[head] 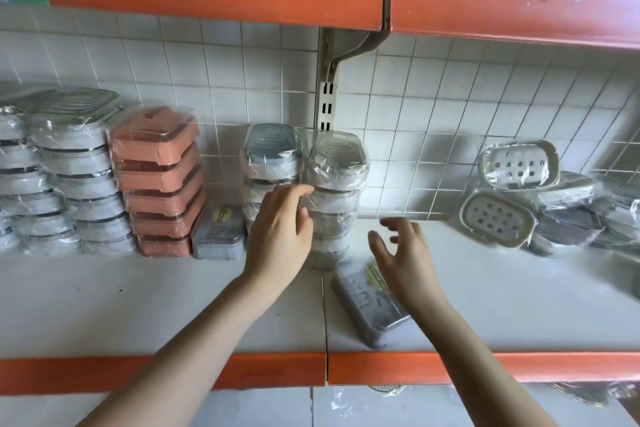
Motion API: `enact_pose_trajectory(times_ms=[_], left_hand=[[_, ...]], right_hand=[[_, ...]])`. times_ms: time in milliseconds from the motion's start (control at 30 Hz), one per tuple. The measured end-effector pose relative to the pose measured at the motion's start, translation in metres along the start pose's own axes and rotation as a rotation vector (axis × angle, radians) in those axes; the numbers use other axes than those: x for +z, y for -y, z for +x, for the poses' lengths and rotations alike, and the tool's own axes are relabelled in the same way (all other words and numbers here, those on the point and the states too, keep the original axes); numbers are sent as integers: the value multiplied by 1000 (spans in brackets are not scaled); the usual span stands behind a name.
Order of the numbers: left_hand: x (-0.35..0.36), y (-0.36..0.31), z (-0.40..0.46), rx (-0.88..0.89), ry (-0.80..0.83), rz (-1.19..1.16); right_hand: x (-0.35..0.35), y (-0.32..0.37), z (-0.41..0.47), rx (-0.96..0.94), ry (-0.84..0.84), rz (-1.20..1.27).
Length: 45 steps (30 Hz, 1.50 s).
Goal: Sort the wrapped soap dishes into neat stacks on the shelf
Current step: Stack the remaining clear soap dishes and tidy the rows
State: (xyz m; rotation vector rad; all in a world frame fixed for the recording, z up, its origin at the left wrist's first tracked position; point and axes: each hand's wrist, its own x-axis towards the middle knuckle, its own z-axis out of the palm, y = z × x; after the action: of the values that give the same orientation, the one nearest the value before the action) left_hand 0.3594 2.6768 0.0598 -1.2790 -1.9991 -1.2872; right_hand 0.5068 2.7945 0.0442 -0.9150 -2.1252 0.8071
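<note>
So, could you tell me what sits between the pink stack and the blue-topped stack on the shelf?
In the head view, a single wrapped grey dish with a yellow label lies between the pink stack and the blue-topped stack, flat on the shelf.

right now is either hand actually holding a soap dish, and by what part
Nothing is held. The left hand lies open with fingertips against the side of the white stack; the right hand hovers open beside it.

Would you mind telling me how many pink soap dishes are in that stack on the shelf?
5, all in one pink stack left of centre, between the grey-white stacks and a lone grey dish. Any behind it would be hidden.
</note>
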Motion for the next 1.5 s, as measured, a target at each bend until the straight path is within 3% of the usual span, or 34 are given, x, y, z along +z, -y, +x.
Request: enact_pose_trajectory(times_ms=[167, 333, 433, 667, 833, 1233, 1500], left_hand=[[10, -2, -50, -97, 143, -28], [17, -6, -77, -247, 304, -13], [19, -9, -85, -293, 368, 1], [21, -5, -98, -360, 419, 1], [19, -2, -105, -323, 461, 12], [14, 2, -107, -196, 496, -182], [-24, 2, -96, -216, 396, -219]], right_hand=[[8, -15, -38, 57, 128, -335], [21, -25, -59, -17, 91, -536], [21, -32, -61, 34, 118, -508], [30, -41, -68, -37, -44, -488], [31, -42, -69, -57, -66, -470], [16, -40, -65, -133, 31, -304], [18, -12, -66, -193, 99, -172]])
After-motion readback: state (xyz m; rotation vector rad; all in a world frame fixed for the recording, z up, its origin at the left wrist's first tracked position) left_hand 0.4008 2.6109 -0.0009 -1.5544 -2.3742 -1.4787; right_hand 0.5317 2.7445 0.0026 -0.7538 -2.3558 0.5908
